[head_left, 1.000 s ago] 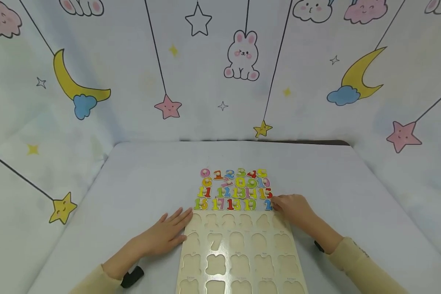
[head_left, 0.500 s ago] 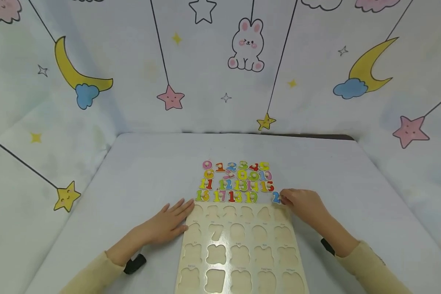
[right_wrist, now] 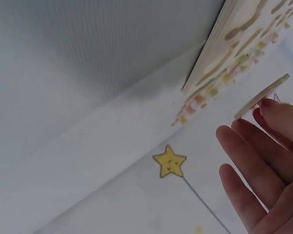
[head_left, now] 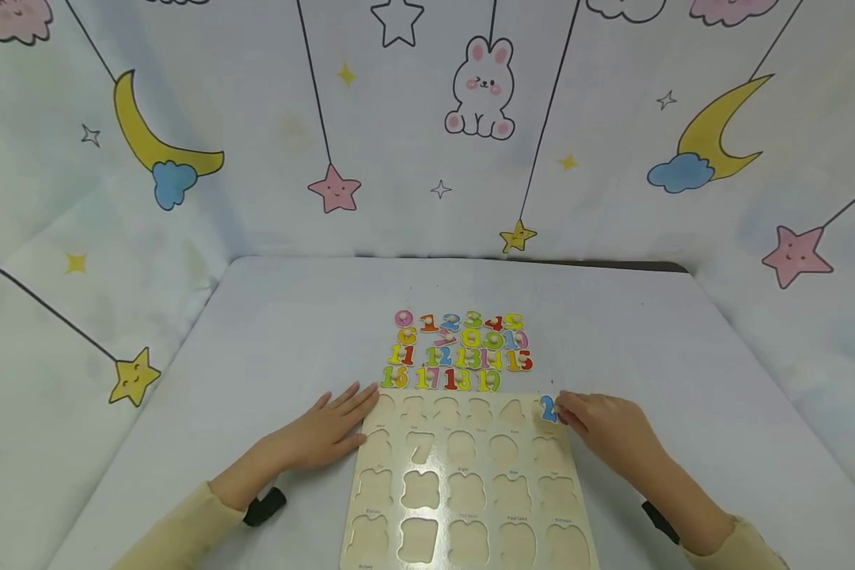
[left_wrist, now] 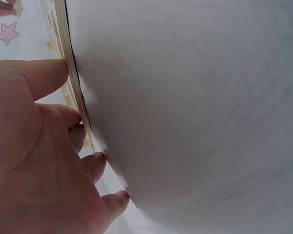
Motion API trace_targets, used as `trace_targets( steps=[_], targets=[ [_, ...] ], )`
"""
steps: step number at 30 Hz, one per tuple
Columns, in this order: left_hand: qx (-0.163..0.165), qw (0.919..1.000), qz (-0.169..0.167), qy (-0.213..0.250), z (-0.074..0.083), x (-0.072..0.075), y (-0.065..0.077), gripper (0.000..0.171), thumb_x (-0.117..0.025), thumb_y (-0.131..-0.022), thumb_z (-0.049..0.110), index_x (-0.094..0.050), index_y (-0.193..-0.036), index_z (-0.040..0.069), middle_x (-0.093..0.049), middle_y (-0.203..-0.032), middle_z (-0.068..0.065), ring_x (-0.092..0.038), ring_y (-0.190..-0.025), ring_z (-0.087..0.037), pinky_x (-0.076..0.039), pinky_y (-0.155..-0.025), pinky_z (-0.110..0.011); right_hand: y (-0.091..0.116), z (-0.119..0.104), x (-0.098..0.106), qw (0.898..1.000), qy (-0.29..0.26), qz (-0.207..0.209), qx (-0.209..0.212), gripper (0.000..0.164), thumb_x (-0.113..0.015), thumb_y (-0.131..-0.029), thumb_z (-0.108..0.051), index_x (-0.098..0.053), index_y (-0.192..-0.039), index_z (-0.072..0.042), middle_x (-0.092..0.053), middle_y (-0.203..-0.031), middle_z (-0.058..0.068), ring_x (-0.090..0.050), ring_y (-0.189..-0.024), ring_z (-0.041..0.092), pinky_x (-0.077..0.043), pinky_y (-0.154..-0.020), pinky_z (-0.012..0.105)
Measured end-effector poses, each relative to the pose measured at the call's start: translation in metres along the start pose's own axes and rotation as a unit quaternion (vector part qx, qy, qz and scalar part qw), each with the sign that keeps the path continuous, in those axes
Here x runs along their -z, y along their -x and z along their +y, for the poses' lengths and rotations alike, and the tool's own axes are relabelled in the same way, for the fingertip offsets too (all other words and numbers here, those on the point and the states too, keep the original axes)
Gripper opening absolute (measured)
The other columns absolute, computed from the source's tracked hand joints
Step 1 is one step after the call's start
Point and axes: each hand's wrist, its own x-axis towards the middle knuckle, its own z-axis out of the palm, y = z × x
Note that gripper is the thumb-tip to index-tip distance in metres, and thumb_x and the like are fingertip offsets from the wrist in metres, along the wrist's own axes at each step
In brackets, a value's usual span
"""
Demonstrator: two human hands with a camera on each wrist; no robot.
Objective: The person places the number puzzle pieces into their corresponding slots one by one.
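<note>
My right hand [head_left: 607,431] pinches a wooden number puzzle piece [head_left: 548,408] that shows a blue 2; the fingers cover its right part. It hangs over the top right corner of the pale puzzle board [head_left: 392,475]. Seen edge-on in the right wrist view, the thin piece [right_wrist: 261,96] is held clear of the board by thumb and finger. Against the board's left edge rests my left hand [head_left: 321,433], fingers spread and fairly straight. In the left wrist view, the thumb and fingertips of the left hand [left_wrist: 41,151] lie along the board's edge [left_wrist: 73,73].
Several rows of colourful number pieces [head_left: 471,339] lie on the white table just beyond the board. The board has many shaped recesses, such as the 7 recess [head_left: 421,449]. Behind the table stands a white cloth [head_left: 399,142] printed with moons, stars and a rabbit.
The right hand has taken the blue 2 piece from the right end of the nearest row, moving right and then toward the person over the board's corner. The left hand stays put; the head view has tilted down.
</note>
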Motion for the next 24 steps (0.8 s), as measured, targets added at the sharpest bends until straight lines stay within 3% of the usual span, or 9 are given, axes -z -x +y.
trace_targets(
  steps=[6, 9, 12, 13, 15, 18, 24],
  targets=[
    [0.007, 1.0, 0.0, 0.002, -0.001, 0.001, -0.001, 0.061, -0.047, -0.099, 0.028, -0.021, -0.148, 0.002, -0.017, -0.153, -0.011, -0.011, -0.138, -0.035, -0.014, -0.101, -0.063, 0.02, -0.017, 0.007, 1.0, 0.004, 0.005, 0.011, 0.027, -0.082, -0.069, -0.013, -0.058, -0.082, -0.015, -0.068, -0.075, -0.001, -0.058, -0.055, 0.01, -0.045, -0.046, 0.023],
    [0.011, 0.9999, -0.003, 0.002, -0.001, 0.002, -0.001, 0.062, -0.047, -0.099, 0.028, -0.02, -0.149, 0.002, -0.016, -0.154, -0.011, -0.01, -0.138, -0.034, -0.013, -0.102, -0.062, 0.03, -0.022, 0.006, 1.0, -0.008, 0.012, 0.02, 0.02, -0.067, -0.088, -0.03, -0.055, -0.079, -0.016, -0.064, -0.07, -0.006, -0.049, -0.051, 0.004, -0.041, -0.044, 0.021],
    [0.012, 0.9999, -0.005, -0.002, -0.002, 0.002, -0.001, 0.062, -0.046, -0.099, 0.029, -0.02, -0.149, 0.002, -0.016, -0.154, -0.01, -0.01, -0.138, -0.033, -0.013, -0.102, -0.062, 0.037, -0.025, 0.004, 0.999, -0.02, 0.023, 0.028, 0.031, -0.046, -0.098, -0.039, -0.055, -0.079, -0.016, -0.064, -0.069, -0.006, -0.047, -0.051, 0.002, -0.039, -0.043, 0.02],
    [0.011, 0.9999, -0.005, -0.001, -0.002, 0.002, -0.002, 0.062, -0.046, -0.099, 0.029, -0.02, -0.149, 0.003, -0.016, -0.154, -0.01, -0.01, -0.138, -0.033, -0.013, -0.102, -0.062, 0.039, -0.026, 0.004, 0.999, -0.023, 0.025, 0.028, 0.04, -0.033, -0.101, -0.042, -0.054, -0.079, -0.016, -0.063, -0.068, -0.007, -0.045, -0.051, 0.002, -0.039, -0.042, 0.02],
    [0.01, 0.9999, -0.004, -0.001, -0.002, 0.0, -0.002, 0.062, -0.047, -0.099, 0.029, -0.02, -0.149, 0.003, -0.016, -0.154, -0.01, -0.01, -0.138, -0.034, -0.013, -0.102, -0.062, 0.044, -0.03, 0.003, 0.999, -0.024, 0.027, 0.024, 0.04, -0.033, -0.101, -0.042, -0.055, -0.08, -0.016, -0.063, -0.068, -0.007, -0.047, -0.05, 0.003, -0.04, -0.043, 0.02],
    [0.007, 1.0, -0.002, 0.003, -0.003, -0.003, -0.001, 0.062, -0.047, -0.099, 0.029, -0.021, -0.148, 0.002, -0.018, -0.153, -0.011, -0.012, -0.138, -0.035, -0.014, -0.101, -0.063, 0.051, -0.036, 0.001, 0.999, -0.024, 0.041, 0.027, 0.053, -0.017, -0.101, -0.045, -0.056, -0.08, -0.016, -0.064, -0.069, -0.006, -0.051, -0.051, 0.005, -0.042, -0.043, 0.021],
    [0.012, 0.9999, -0.002, 0.004, -0.003, -0.013, 0.005, 0.062, -0.045, -0.099, 0.033, -0.021, -0.149, 0.005, -0.016, -0.154, -0.008, -0.011, -0.138, -0.032, -0.014, -0.101, -0.063, 0.069, -0.049, -0.005, 0.996, -0.057, 0.034, 0.056, 0.049, -0.023, -0.1, -0.042, -0.056, -0.076, -0.016, -0.061, -0.068, -0.01, -0.044, -0.049, -0.002, -0.037, -0.044, 0.012]
  ],
)
